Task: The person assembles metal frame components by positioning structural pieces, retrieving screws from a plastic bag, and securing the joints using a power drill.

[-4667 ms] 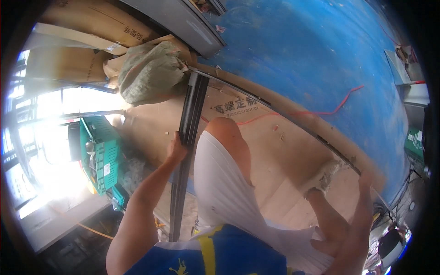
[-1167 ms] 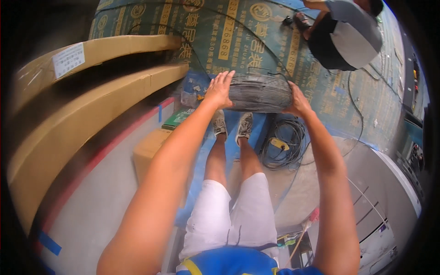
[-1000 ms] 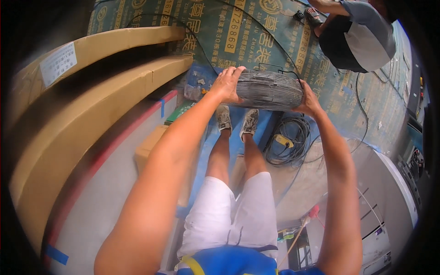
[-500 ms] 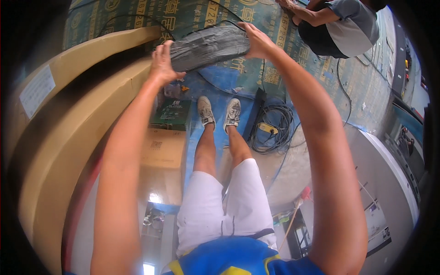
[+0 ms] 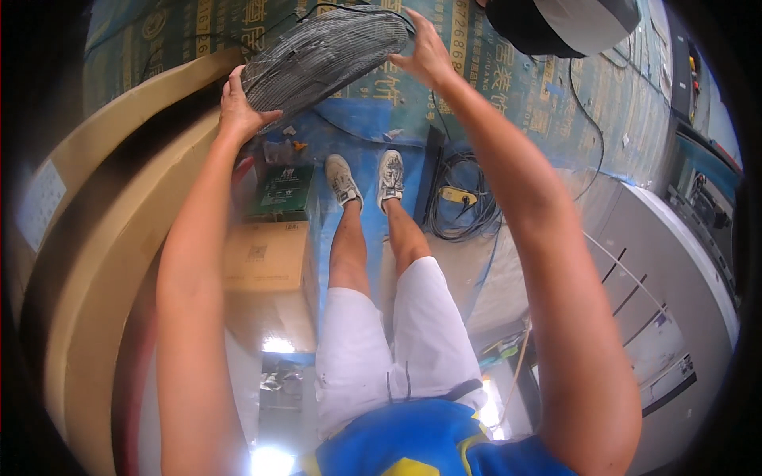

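Out in front of me at the top of the view is a grey, rounded piece of fine wires with a dark rim, which looks like a fan cage (image 5: 321,59). It is tilted, its right end higher in the picture. My left hand (image 5: 238,111) grips its left end, thumb along the lower edge and fingers behind. At the right end my right hand (image 5: 429,55) holds the rim between spread thumb and fingers. A black cord (image 5: 349,8) runs along its upper side.
Long curved-looking cardboard boxes (image 5: 119,214) stand on my left, beside a green box (image 5: 282,194) and a brown carton (image 5: 266,254). A coiled cable (image 5: 464,214) lies right of my shoes. Printed green sheeting (image 5: 508,95) covers the floor, and another person (image 5: 567,24) crouches at upper right.
The fan cage has shifted left and up in the view with both hands, and tilted to show more of its wire face. The other person sits higher in the picture.
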`<state>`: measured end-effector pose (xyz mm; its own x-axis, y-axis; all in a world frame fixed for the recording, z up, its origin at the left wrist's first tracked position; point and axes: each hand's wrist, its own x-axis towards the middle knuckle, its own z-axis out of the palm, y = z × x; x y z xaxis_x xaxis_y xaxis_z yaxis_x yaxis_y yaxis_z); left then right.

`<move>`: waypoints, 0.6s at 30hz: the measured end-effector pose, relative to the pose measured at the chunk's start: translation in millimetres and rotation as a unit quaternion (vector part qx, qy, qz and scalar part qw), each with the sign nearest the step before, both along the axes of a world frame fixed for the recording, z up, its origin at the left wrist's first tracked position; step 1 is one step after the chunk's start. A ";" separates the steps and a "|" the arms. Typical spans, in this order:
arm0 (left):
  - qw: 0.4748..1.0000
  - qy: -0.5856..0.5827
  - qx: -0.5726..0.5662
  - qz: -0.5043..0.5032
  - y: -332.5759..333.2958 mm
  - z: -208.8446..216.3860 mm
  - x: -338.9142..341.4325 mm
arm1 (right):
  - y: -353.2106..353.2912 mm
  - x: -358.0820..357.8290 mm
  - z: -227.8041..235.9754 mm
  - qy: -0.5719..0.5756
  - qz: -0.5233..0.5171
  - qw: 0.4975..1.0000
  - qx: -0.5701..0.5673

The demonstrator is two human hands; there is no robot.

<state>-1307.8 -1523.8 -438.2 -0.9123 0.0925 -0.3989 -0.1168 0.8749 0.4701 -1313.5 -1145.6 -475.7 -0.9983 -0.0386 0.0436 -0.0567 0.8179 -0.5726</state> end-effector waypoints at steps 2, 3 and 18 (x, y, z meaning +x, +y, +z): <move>0.999 0.050 0.007 -0.010 13.4 -3.4 4.2 | 38.1 56.6 -23.1 -0.077 -0.127 0.986 -0.077; 0.990 0.143 -0.014 -0.009 2.3 -2.4 12.8 | 32.7 90.9 -25.1 -0.197 -0.197 0.955 -0.100; 0.918 -0.007 -0.082 -0.389 172.8 -298.8 222.8 | 64.8 380.4 -204.3 -0.463 -0.372 0.804 0.013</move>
<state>-1085.0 -1351.0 -737.0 -0.5906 0.6513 -0.4764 0.5674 0.7550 0.3287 -933.1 -1080.8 -679.9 -0.3493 0.5953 -0.7236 0.8951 0.4404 -0.0698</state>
